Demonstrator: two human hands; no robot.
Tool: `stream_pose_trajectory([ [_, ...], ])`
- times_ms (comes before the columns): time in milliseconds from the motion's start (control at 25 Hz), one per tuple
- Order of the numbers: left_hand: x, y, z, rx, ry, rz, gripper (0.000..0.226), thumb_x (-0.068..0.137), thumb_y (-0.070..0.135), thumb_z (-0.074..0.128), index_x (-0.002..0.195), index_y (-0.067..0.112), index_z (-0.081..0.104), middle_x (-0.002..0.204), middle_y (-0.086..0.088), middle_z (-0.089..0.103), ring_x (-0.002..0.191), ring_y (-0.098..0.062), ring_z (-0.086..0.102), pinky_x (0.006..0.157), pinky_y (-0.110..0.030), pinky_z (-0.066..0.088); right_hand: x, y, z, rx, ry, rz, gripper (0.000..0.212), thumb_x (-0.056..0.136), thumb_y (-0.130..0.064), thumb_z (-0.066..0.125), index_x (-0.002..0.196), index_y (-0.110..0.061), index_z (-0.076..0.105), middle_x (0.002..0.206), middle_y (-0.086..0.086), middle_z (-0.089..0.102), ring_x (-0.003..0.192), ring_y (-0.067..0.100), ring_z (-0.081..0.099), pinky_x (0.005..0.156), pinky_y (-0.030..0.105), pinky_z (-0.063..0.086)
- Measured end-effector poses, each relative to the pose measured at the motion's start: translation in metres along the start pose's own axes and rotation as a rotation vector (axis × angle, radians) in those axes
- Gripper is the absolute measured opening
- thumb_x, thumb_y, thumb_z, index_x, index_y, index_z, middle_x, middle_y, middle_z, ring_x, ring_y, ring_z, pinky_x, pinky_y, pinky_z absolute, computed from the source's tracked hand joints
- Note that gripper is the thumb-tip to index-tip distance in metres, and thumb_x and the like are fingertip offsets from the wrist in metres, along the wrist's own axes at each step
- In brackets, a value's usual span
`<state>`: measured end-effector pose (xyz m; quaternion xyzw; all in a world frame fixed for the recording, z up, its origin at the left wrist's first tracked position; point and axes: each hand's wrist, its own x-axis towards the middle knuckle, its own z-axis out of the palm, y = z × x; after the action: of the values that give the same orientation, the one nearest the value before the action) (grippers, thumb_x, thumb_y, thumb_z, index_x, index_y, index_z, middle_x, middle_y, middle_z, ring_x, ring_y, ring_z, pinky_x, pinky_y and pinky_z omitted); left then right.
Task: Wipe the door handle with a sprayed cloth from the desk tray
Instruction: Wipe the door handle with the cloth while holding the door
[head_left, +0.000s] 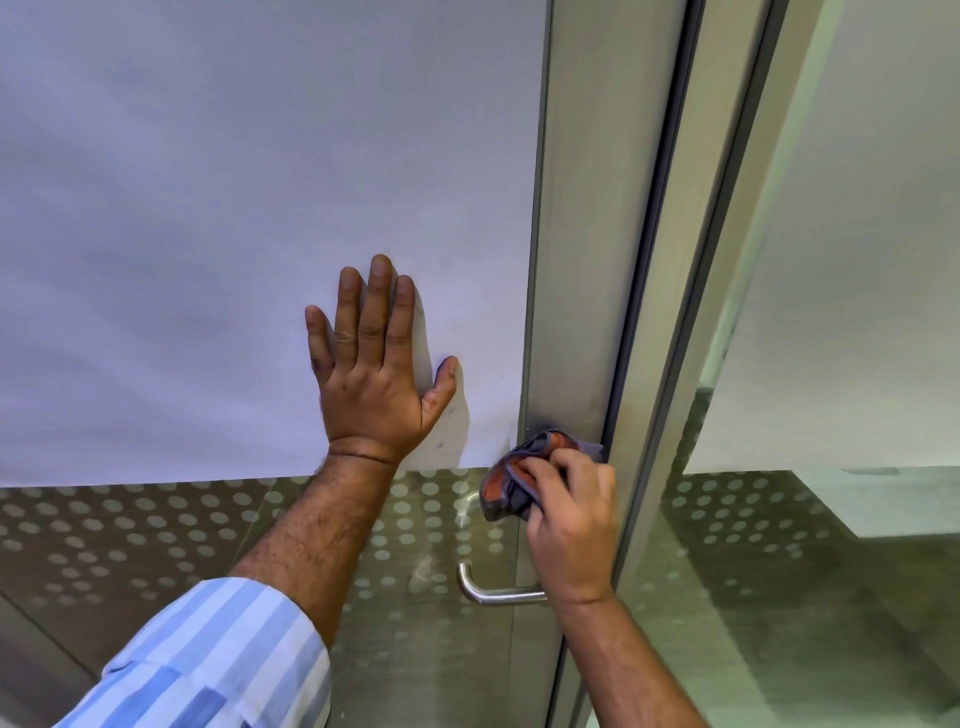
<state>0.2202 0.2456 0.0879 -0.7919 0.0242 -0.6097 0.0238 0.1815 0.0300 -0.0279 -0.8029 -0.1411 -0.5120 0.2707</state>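
A steel lever door handle (488, 592) juts from the metal door stile (576, 260), low in the view. My right hand (571, 525) is closed on a bunched grey and orange cloth (511, 475) and presses it against the stile, just above the handle. The handle's root is hidden behind my right wrist. My left hand (376, 364) lies flat with fingers spread on the frosted white glass panel (234, 208), left of the stile, holding nothing.
Below the frosted panel the glass is clear with a band of white dots (156, 525). A dark rubber seal and the fixed door frame (691, 312) run down on the right. Another glazed panel (857, 260) stands beyond the frame.
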Motion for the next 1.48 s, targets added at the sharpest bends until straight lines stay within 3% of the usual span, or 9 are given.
stream_pose_trajectory([
  [80,0.000,0.000,0.000,-0.002,0.005,0.001,0.089,0.104,0.059,0.046,0.171,0.019,0.004,0.175,-0.013,0.022,0.167,-0.020,-0.011,0.134,-0.053,-0.006,-0.009,0.003,0.005,-0.072,-0.038,-0.089,0.029,0.095,-0.008,0.060,0.113,-0.011,0.082,0.120,0.001,0.063,0.091,0.024,0.047,0.073,0.042,0.053],
  [200,0.000,0.000,-0.001,0.003,0.005,-0.003,0.090,0.103,0.059,0.048,0.171,0.018,0.006,0.175,-0.014,0.024,0.167,-0.019,-0.012,0.134,-0.052,-0.007,-0.035,0.011,0.006,-0.154,-0.129,-0.150,0.041,0.091,-0.007,0.061,0.128,-0.015,0.078,0.130,0.006,0.071,0.103,0.027,0.051,0.085,0.044,0.047],
  [560,0.001,0.001,-0.002,-0.010,0.002,-0.002,0.088,0.104,0.059,0.046,0.171,0.018,0.006,0.175,-0.015,0.024,0.167,-0.019,-0.013,0.134,-0.052,-0.006,-0.063,0.022,-0.005,-0.153,-0.416,-0.132,0.064,0.077,-0.006,0.081,0.137,-0.024,0.069,0.147,-0.004,0.051,0.115,0.024,0.053,0.097,0.043,0.042],
  [680,0.001,-0.001,-0.002,-0.008,-0.011,-0.009,0.090,0.103,0.059,0.048,0.171,0.018,0.006,0.175,-0.015,0.025,0.167,-0.020,-0.012,0.134,-0.054,-0.005,-0.058,0.025,-0.007,-0.110,-0.369,-0.032,0.061,0.078,-0.010,0.078,0.135,-0.032,0.071,0.150,0.004,0.051,0.123,0.028,0.051,0.104,0.047,0.045],
  [800,0.001,0.000,-0.002,-0.009,-0.005,-0.007,0.090,0.103,0.058,0.049,0.171,0.017,0.007,0.175,-0.015,0.027,0.167,-0.020,-0.012,0.133,-0.054,-0.005,-0.036,0.024,-0.008,0.016,-0.311,-0.037,0.047,0.079,0.001,0.083,0.120,-0.023,0.079,0.135,0.004,0.060,0.108,0.030,0.055,0.086,0.045,0.059],
  [1000,0.001,0.000,-0.002,0.000,0.008,0.000,0.089,0.103,0.059,0.048,0.171,0.017,0.009,0.177,-0.008,0.021,0.167,-0.020,-0.011,0.134,-0.053,-0.005,0.004,0.020,-0.015,0.033,0.040,0.030,0.026,0.098,-0.016,0.071,0.122,-0.016,0.078,0.134,0.005,0.055,0.111,0.019,0.046,0.090,0.035,0.054],
  [1120,0.001,0.000,-0.002,0.004,0.011,0.001,0.089,0.103,0.059,0.048,0.171,0.017,0.010,0.176,-0.010,0.024,0.167,-0.020,-0.011,0.134,-0.054,-0.004,0.003,0.011,-0.005,-0.103,0.020,0.081,0.053,0.092,-0.012,0.066,0.145,-0.021,0.066,0.157,0.005,0.045,0.131,0.031,0.050,0.108,0.044,0.040],
  [1320,0.001,-0.001,0.000,0.006,0.030,0.004,0.089,0.103,0.059,0.049,0.171,0.018,0.009,0.174,-0.014,0.027,0.167,-0.020,-0.009,0.134,-0.054,-0.003,-0.041,0.014,0.012,-0.180,-0.275,-0.111,0.092,0.091,-0.017,0.065,0.170,-0.028,0.019,0.180,-0.004,0.011,0.166,0.024,0.011,0.133,0.054,0.009],
  [1480,0.000,-0.001,0.000,0.003,0.016,-0.001,0.090,0.103,0.058,0.050,0.171,0.018,0.009,0.176,-0.013,0.027,0.167,-0.021,-0.009,0.134,-0.054,-0.004,-0.062,0.032,0.012,-0.224,-0.379,-0.268,0.097,0.085,0.000,0.067,0.169,-0.027,0.025,0.179,-0.007,0.017,0.166,0.021,0.013,0.133,0.051,0.007],
])
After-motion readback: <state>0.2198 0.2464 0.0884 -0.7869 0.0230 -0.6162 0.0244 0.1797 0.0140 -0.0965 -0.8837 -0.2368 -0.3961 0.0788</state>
